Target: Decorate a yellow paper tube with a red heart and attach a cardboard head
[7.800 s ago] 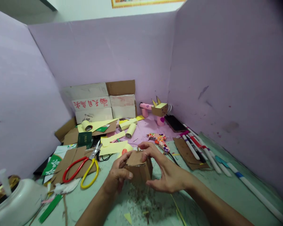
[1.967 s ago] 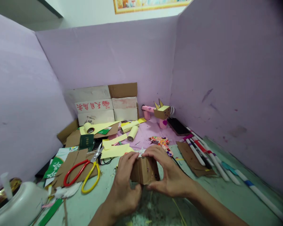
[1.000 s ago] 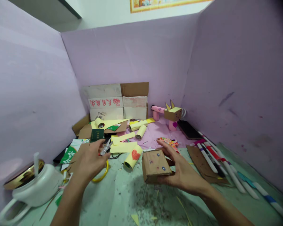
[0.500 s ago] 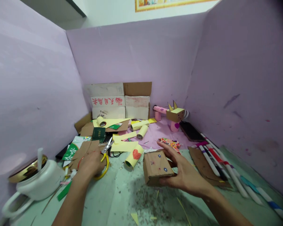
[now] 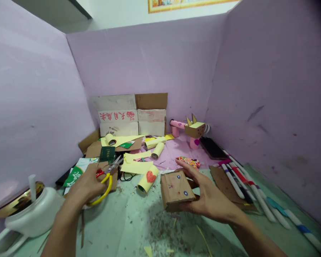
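My left hand [image 5: 87, 184] is closed around the handles of a pair of scissors [image 5: 107, 191] with yellow and red grips. The blades point away from me, and my fingertips are partly hidden. A thin brown strip [image 5: 82, 228] shows just below that hand. My right hand [image 5: 203, 192] grips a small cardboard box [image 5: 175, 189] from its right side, thumb below and fingers above. Two eyes and small marks are on the box's face. Between the hands lies a pale yellow paper tube [image 5: 147, 180] with a red heart.
A white mug [image 5: 34, 214] with a straw stands at left. Markers [image 5: 259, 196] and a cardboard piece [image 5: 224, 185] lie at right, near a black phone [image 5: 212, 148]. Behind are a pink-legged cardboard animal [image 5: 194, 130], yellow tubes [image 5: 157, 150] and a flattened carton [image 5: 119, 117].
My left hand has moved left and toward me, and the scissors have shifted with it. My right hand keeps its hold on the box. The view has turned slightly.
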`<state>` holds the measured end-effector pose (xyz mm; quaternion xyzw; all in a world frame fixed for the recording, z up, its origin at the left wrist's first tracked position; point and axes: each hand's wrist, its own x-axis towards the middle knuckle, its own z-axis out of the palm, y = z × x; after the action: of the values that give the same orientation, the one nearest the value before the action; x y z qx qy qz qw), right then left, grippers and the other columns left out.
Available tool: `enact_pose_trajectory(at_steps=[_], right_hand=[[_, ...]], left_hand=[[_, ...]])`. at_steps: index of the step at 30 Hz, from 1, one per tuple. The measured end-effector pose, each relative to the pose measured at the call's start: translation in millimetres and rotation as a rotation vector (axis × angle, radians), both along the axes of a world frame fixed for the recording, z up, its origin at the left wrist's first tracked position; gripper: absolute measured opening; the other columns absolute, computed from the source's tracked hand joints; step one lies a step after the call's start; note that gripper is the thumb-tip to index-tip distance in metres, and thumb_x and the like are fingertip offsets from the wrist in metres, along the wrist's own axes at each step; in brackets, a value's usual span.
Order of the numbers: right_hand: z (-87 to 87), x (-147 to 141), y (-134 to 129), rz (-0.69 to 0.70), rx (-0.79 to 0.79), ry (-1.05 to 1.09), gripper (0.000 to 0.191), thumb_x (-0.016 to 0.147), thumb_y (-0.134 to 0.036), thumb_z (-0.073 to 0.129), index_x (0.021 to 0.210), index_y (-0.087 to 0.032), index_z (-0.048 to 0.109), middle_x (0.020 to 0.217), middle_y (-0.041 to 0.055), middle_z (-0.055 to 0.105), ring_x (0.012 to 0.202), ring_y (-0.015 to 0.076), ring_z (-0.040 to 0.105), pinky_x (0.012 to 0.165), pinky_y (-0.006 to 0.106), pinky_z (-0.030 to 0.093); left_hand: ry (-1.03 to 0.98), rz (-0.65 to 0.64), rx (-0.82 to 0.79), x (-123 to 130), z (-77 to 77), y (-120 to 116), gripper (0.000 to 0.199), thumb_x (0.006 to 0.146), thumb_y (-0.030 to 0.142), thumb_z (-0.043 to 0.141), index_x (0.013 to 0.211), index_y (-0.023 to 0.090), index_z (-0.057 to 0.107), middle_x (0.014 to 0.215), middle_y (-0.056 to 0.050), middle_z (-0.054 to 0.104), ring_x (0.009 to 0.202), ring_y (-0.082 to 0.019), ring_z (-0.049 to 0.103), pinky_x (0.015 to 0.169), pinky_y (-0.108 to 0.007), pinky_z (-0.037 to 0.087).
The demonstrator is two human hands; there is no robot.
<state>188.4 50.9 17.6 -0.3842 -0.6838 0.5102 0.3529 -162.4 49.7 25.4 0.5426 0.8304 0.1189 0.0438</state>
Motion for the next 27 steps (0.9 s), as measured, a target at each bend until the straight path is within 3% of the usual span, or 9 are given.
enact_pose_trajectory(at_steps=[4,7,10,14,17,20,22,25,27], right_hand=[[1.9,2.6,1.3,0.009,0.006,-0.011,0.101,0.056,-0.021,0.083,0.143,-0.018,0.030,0.126,0.0146,0.054,0.103,0.0274,0.062,0.082,0.039,0.056],[0.8,3.8,1.8,0.020,0.010,0.004,0.102,0.058,-0.019,0.082,0.144,-0.018,0.029,0.129,0.0152,0.052,0.101,0.0263,0.062,0.080,0.038,0.057],[-1.0,5.1,1.9,0.032,0.024,0.006,0.104,0.057,-0.019,0.083,0.145,-0.018,0.028,0.130,0.0155,0.052,0.102,0.0259,0.062,0.081,0.037,0.056],[-0.8,9.5,2.5,0.045,0.003,-0.012,0.107,0.058,-0.022,0.085,0.147,-0.018,0.025,0.132,0.0165,0.050,0.108,0.0271,0.060,0.081,0.036,0.057],[0.0,14.8,5.0,0.056,0.013,-0.043,0.109,0.058,-0.023,0.085,0.148,-0.017,0.024,0.128,0.0159,0.053,0.107,0.0273,0.061,0.084,0.038,0.056],[-1.1,20.3,8.5,0.066,0.046,-0.058,0.110,0.058,-0.025,0.087,0.149,-0.017,0.026,0.124,0.0143,0.056,0.102,0.0268,0.063,0.086,0.040,0.055],[-2.0,23.2,10.3,0.069,0.052,-0.043,0.110,0.057,-0.025,0.088,0.149,-0.019,0.027,0.128,0.0146,0.054,0.103,0.0275,0.063,0.087,0.041,0.055],[-1.6,25.6,10.8,0.069,0.048,-0.016,0.109,0.056,-0.025,0.089,0.148,-0.022,0.030,0.131,0.0142,0.052,0.108,0.0294,0.062,0.088,0.042,0.055],[-0.1,26.0,10.1,0.076,0.048,-0.009,0.108,0.058,-0.025,0.088,0.149,-0.024,0.029,0.128,0.0129,0.054,0.107,0.0287,0.062,0.088,0.042,0.055]], left_hand=[[-0.125,0.014,0.066,-9.7,11.1,-8.4,0.049,0.070,0.048,0.059,0.110,0.020,0.061,0.097,-0.012,0.072,0.087,-0.033,0.068,0.070,-0.038,0.051],[-0.199,0.063,0.167,-9.6,16.3,-10.6,0.049,0.066,0.039,0.059,0.111,0.019,0.061,0.084,-0.009,0.072,0.077,-0.032,0.068,0.064,-0.038,0.052],[-0.348,0.041,0.247,9.0,18.2,-9.2,0.048,0.066,0.034,0.056,0.111,0.018,0.058,0.075,-0.006,0.070,0.072,-0.030,0.068,0.059,-0.037,0.052],[-0.302,-0.209,0.279,57.7,10.1,-9.8,0.040,0.066,0.041,0.061,0.099,0.019,0.057,0.089,-0.011,0.071,0.083,-0.030,0.068,0.069,-0.038,0.053],[-0.248,-0.392,0.227,87.7,-5.4,-12.8,0.042,0.080,0.043,0.045,0.111,0.016,0.052,0.082,-0.010,0.070,0.074,-0.028,0.067,0.066,-0.038,0.051],[-0.235,-0.507,0.180,100.1,-18.8,-13.5,0.041,0.087,0.041,0.035,0.117,0.016,0.048,0.077,-0.008,0.069,0.066,-0.026,0.065,0.062,-0.035,0.048],[-0.267,-0.541,0.184,102.7,-21.8,-12.0,0.037,0.088,0.044,0.034,0.106,0.018,0.053,0.074,-0.006,0.068,0.064,-0.024,0.064,0.060,-0.034,0.047],[-0.355,-0.573,0.182,107.7,-17.6,-9.9,0.033,0.088,0.048,0.036,0.085,0.021,0.055,0.070,-0.005,0.067,0.064,-0.023,0.063,0.061,-0.033,0.047],[-0.382,-0.593,0.156,112.0,-11.5,-10.7,0.029,0.086,0.045,0.040,0.083,0.022,0.056,0.069,-0.004,0.067,0.065,-0.022,0.063,0.062,-0.033,0.047]])
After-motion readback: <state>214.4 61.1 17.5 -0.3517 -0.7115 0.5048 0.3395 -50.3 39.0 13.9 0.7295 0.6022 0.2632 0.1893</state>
